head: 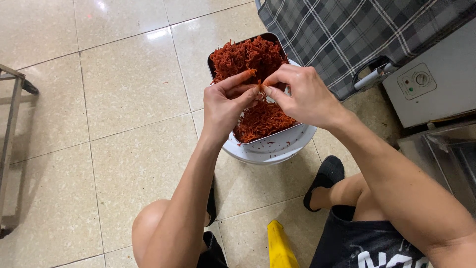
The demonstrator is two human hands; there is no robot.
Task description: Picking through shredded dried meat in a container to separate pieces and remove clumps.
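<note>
A rectangular metal tray point(270, 37) heaped with red-orange shredded strands point(245, 57) rests on a round white basin point(277, 149) on the floor. My left hand point(225, 104) and my right hand point(300, 94) meet above the tray's middle, fingertips pinched together on a small strand of the red shreds point(259, 85). Both hands hover just over the pile and hide part of it.
Beige floor tiles point(124, 99) surround the basin. A plaid-covered object point(347, 34) with a handle point(374, 74) stands at the top right, a grey appliance with a dial point(426, 84) beside it. A metal frame point(10, 124) is at the left edge. A yellow object point(280, 245) lies between my knees.
</note>
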